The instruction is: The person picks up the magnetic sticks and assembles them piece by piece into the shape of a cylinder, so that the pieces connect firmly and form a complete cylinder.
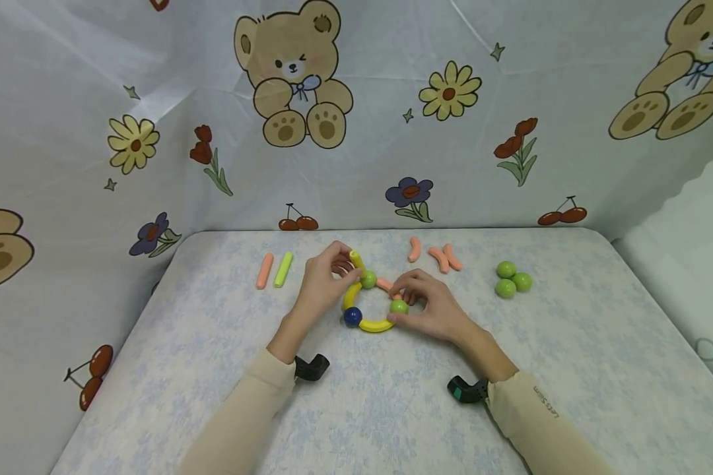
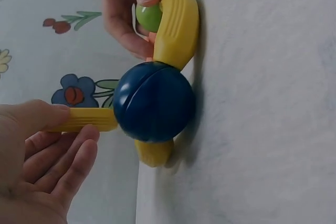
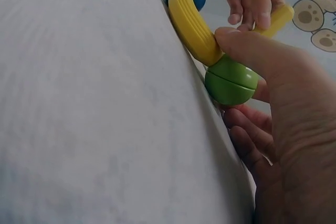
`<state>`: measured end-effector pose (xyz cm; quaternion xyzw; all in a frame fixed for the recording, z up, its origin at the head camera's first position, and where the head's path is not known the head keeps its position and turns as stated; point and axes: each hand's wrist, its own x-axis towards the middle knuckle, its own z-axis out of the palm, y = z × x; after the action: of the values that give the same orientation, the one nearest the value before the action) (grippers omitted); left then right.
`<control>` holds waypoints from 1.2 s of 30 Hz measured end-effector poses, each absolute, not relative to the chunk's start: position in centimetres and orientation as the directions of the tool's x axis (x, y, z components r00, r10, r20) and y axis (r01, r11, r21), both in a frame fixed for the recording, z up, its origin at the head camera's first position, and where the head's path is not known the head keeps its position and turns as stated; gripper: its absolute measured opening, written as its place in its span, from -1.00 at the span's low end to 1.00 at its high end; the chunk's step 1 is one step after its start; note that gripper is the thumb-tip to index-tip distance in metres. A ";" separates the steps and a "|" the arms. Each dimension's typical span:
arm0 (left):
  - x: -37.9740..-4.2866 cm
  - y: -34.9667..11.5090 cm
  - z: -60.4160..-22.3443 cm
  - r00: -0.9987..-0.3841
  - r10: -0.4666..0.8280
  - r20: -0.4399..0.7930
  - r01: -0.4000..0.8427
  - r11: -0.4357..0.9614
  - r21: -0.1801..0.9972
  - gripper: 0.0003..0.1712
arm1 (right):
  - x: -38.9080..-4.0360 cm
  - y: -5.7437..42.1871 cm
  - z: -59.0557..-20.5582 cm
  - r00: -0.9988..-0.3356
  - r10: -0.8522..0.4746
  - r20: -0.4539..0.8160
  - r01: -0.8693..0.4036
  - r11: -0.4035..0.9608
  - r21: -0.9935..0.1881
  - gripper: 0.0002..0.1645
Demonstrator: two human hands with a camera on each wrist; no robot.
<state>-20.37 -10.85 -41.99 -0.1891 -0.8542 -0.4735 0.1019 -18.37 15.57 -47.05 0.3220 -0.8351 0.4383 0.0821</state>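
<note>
My left hand (image 1: 325,276) pinches a yellow rod (image 2: 86,119) between thumb and fingers. In the head view the rod stands up from a green ball (image 1: 368,280) on the far side of a ring of toy pieces. My right hand (image 1: 430,305) holds the ring's near right side, its thumb by the end of a curved yellow rod (image 3: 191,27) and its fingers around another green ball (image 3: 231,81). A blue ball (image 1: 353,316) joins two curved yellow rods at the ring's left. An orange curved rod (image 1: 384,284) at the back right is partly hidden by my right hand.
Left of the ring lie a straight orange rod (image 1: 264,271) and a straight lime rod (image 1: 283,269). Several curved orange rods (image 1: 414,249) lie behind it. Loose green balls (image 1: 506,288) sit to the right. A printed cloth (image 1: 362,178) hangs behind the table.
</note>
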 end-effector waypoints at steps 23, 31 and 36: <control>-20.1 -9.4 -42.9 -0.903 0.273 0.332 0.419 0.383 0.823 -0.72 | -18.0 14.8 -47.0 -0.791 -0.509 0.338 -0.579 0.448 -0.681 -0.53; -20.9 -10.5 -43.1 -0.922 0.211 0.324 0.387 0.494 0.779 -0.70 | -17.8 14.7 -46.9 -0.805 -0.486 0.340 -0.572 0.485 -0.661 -0.52; -21.7 -13.0 -43.0 -0.929 0.073 0.362 0.316 0.664 0.677 -0.80 | -17.8 14.8 -46.8 -0.818 -0.464 0.341 -0.558 0.493 -0.668 -0.53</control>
<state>-21.75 -13.04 -42.99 -0.1081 -0.8992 -0.3950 0.1537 -17.84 14.77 -46.84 0.2962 -0.8621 0.4070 0.0577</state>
